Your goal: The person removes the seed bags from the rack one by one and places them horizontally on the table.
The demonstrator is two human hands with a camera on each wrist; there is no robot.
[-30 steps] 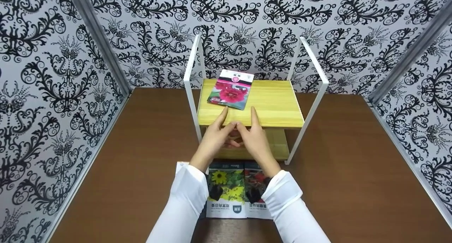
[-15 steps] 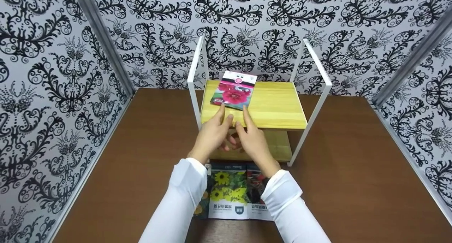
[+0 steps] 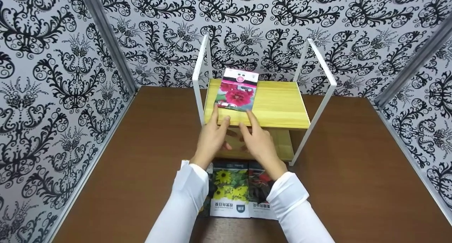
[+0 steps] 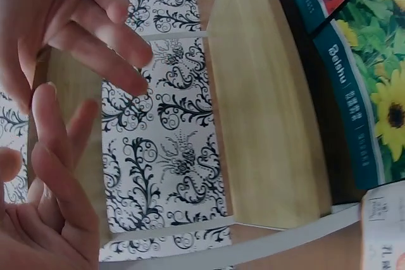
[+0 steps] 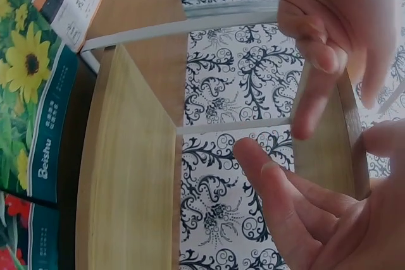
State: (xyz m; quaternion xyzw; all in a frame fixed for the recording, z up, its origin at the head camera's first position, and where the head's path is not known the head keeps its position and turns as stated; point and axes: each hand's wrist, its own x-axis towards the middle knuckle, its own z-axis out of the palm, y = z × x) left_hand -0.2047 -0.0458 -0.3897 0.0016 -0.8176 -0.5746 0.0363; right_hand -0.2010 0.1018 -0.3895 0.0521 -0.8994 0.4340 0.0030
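Observation:
A seed packet (image 3: 237, 91) with a pink flower and a white top lies slightly askew on the upper wooden shelf (image 3: 282, 105), toward its left side. My left hand (image 3: 210, 137) reaches over the shelf's front edge, its index fingertip right at the packet's near left corner. At the near right corner is the straight index finger of my right hand (image 3: 260, 142). Both thumbs point forward, apart from each other, short of the packet. The other fingers hang loosely below the shelf's front edge, and the wrist views show nothing held in either hand.
White metal side frames (image 3: 317, 63) rise left and right of the shelf. Beneath is a lower wooden shelf (image 4: 269, 105). In front, a yellow-flower seed packet (image 3: 230, 190) and a red-flower seed packet (image 3: 259, 209) lie side by side on the brown table (image 3: 353, 158). Patterned walls stand behind and beside.
My index fingers have spread apart to the packet's near corners, and my thumbs have parted. The pink-flower packet now lies a little straighter on the shelf. The head view has shifted slightly.

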